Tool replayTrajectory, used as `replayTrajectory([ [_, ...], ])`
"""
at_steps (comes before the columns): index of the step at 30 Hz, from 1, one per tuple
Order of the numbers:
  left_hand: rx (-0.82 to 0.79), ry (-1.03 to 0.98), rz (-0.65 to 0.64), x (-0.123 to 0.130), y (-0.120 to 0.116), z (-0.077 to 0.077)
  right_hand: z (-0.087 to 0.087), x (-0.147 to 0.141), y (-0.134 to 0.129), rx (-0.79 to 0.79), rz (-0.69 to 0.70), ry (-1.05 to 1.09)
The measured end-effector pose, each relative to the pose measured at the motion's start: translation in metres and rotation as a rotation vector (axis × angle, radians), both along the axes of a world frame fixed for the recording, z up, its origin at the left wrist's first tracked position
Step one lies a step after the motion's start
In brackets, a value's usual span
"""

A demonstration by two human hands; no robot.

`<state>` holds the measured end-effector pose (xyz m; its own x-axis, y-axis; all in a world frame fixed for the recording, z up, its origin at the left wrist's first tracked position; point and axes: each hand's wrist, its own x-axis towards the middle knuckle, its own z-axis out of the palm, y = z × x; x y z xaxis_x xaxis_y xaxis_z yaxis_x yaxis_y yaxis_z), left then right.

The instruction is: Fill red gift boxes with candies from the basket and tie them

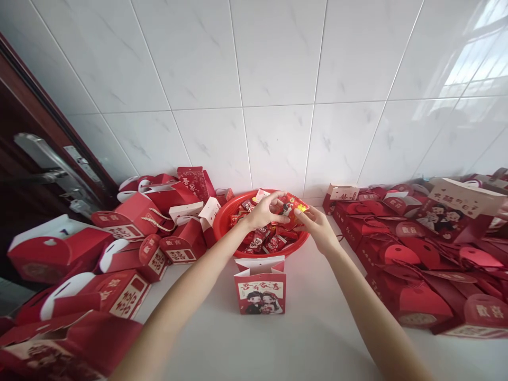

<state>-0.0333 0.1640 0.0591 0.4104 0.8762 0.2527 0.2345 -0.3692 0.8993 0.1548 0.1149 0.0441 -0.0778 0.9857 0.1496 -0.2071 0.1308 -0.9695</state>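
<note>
A shiny red snack packet with yellow print is held up over the red plastic basket. My right hand pinches the packet's right side between thumb and fingers. From the left, my left hand curls its thumb and fingers onto the packet's other edge. Below both hands, the basket holds many small red-wrapped sweets, partly hidden by my left hand. In front of the basket stands an upright red gift box with a cartoon couple on its face and its top open.
Several red gift boxes, some unclosed, crowd the left of the white table. Rows of folded red boxes fill the right side. A tiled wall rises behind, and a dark door with a metal handle is at left.
</note>
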Motion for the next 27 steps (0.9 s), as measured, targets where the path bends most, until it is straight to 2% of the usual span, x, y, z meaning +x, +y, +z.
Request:
replayTrajectory([
  [2, -0.006, -0.022, -0.032, 0.002, -0.011, 0.002, -0.003, -0.004, -0.001, 0.015, 0.056, 0.074],
  [6, -0.054, -0.055, -0.061, 0.000, -0.022, 0.004, -0.007, -0.009, -0.002, 0.041, 0.025, 0.124],
  [16, 0.019, -0.129, 0.005, -0.005, -0.022, -0.014, -0.012, -0.020, -0.004, -0.021, 0.035, 0.215],
  [22, 0.015, -0.049, -0.004, -0.010, -0.028, -0.010, -0.009, -0.019, -0.003, -0.077, -0.026, 0.284],
  [27, 0.113, -0.008, 0.032, -0.011, -0.030, -0.004, -0.007, -0.022, -0.001, -0.114, 0.059, 0.307],
])
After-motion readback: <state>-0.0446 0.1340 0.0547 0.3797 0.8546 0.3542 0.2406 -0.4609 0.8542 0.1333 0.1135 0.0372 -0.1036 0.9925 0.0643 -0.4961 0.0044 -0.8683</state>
